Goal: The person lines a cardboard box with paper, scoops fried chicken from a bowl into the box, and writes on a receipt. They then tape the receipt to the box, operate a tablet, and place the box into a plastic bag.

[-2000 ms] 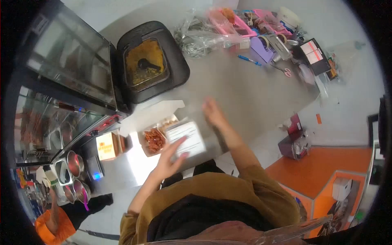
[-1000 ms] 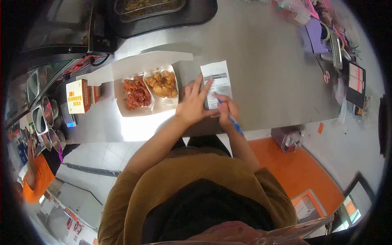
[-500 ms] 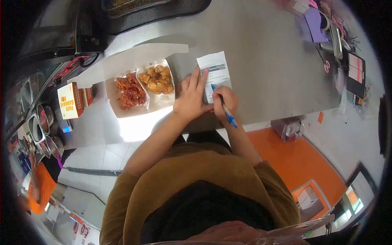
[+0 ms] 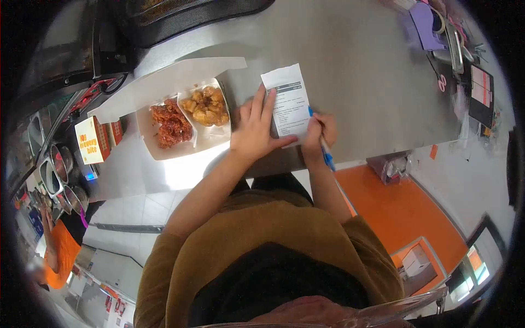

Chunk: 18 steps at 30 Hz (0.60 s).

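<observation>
A printed receipt [image 4: 290, 106] lies on the metal counter [image 4: 350, 65]. My left hand [image 4: 252, 128] rests with spread fingers on its left and lower edges. Beside the receipt's right edge, my right hand [image 4: 320, 136] is closed around a blue-and-white pen [image 4: 326, 153], whose blue tip points up near the paper. Left of my hands stands an open white box [image 4: 219, 143] with a divider; dark red glazed chicken [image 4: 173, 123] fills one compartment and golden-brown chicken [image 4: 206, 106] the other.
A yellow-and-red carton [image 4: 93, 141] and metal bowls [image 4: 74, 198] are at the left. A black mesh tray [image 4: 202, 19] sits at the back. Scissors [image 4: 441, 82], a purple tape dispenser [image 4: 425, 27] and a tablet [image 4: 481, 95] are at the right. A person in orange [image 4: 64, 251] is at lower left.
My right hand and the pen have moved right, off the receipt's print, uncovering its lower lines. My left hand stays on the paper, its thumb now over the bottom edge.
</observation>
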Each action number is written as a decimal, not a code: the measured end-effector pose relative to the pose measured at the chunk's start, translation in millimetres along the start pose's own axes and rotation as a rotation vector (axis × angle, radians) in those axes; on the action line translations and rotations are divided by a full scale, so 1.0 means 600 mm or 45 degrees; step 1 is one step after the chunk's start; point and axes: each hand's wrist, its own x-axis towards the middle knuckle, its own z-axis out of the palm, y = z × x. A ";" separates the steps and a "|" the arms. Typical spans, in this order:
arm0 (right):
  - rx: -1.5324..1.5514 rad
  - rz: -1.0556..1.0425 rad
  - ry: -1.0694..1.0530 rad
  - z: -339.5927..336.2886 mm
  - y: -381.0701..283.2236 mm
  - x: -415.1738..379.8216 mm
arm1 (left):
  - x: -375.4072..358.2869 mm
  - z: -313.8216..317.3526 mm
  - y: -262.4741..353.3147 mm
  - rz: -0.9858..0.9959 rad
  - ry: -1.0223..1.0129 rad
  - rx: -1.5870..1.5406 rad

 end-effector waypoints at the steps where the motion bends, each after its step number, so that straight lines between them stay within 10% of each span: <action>1: 0.062 0.018 0.047 -0.001 0.002 -0.002 | 0.001 -0.001 0.001 -0.003 -0.001 0.006; 4: 0.054 -0.478 -0.426 -0.008 -0.002 0.003 | 0.001 0.003 -0.002 -0.014 -0.032 0.058; 11: -0.075 -0.371 -0.637 0.014 -0.026 0.002 | -0.002 0.015 -0.013 0.038 0.011 0.161; 18: -0.072 -0.171 -0.182 0.004 -0.012 0.005 | -0.001 0.009 -0.004 0.037 0.062 0.057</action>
